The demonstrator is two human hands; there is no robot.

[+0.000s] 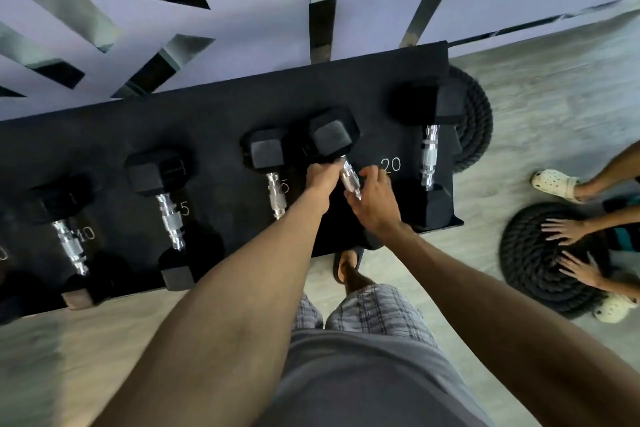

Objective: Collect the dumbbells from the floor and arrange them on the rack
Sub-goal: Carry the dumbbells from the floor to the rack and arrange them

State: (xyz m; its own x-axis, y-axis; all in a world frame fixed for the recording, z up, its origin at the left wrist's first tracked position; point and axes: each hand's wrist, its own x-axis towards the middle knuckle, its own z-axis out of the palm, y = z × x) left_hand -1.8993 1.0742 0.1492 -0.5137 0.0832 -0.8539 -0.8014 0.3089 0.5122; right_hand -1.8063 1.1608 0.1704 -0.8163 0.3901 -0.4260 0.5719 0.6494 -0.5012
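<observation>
Near right end of rack [207, 121]: dumbbell [332, 135], tilted; fingers of left hand [323, 180] and right hand [375, 204] curled round handle.

Along the rack [214, 128], the tilted dumbbell [332, 135] sits between the neighbouring dumbbell [268, 152] left and the end dumbbell [429, 149] right, with a rope coil [530, 263] on the floor beyond.
</observation>
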